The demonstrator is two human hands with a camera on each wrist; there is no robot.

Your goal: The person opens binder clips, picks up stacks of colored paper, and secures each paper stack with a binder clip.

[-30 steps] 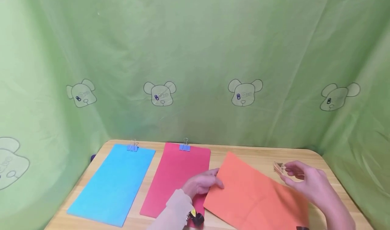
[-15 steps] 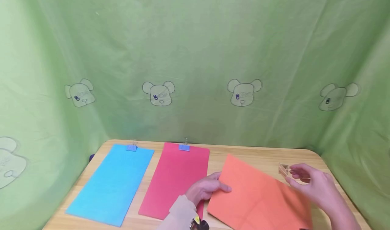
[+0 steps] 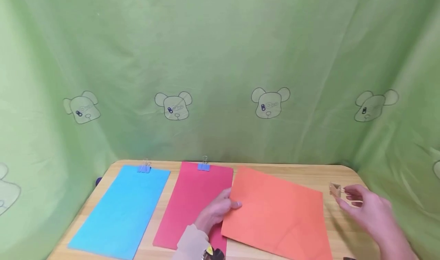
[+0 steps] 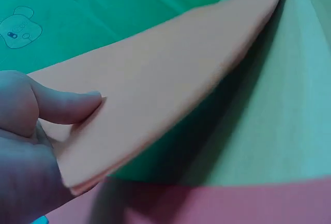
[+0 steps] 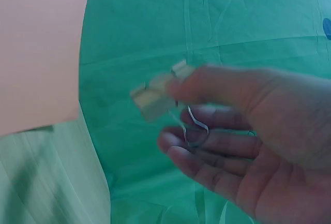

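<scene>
My left hand [image 3: 215, 211] pinches the left edge of an orange paper stack [image 3: 275, 214], thumb on top and the other fingers underneath. In the left wrist view the thumb presses the sheets [image 4: 155, 89], which bow and stand raised off the table. Off to the right, my right hand [image 3: 369, 208] holds a yellowish-tan binder clip [image 3: 335, 190] between thumb and fingers, apart from the paper. Its wire handles [image 5: 196, 131] show near the fingers in the right wrist view, where the clip body [image 5: 152, 100] is blurred.
A blue paper stack [image 3: 120, 210] with a blue binder clip [image 3: 144, 169] lies at the left of the wooden table [image 3: 292, 172]. Beside it lies a red stack [image 3: 192, 199], also with a blue clip [image 3: 204, 167], partly under my left arm. A green curtain [image 3: 220, 53] surrounds the table.
The orange paper has turned and its right side has come away from my right hand. That hand has moved right with the binder clip. My left hand keeps its pinch on the paper.
</scene>
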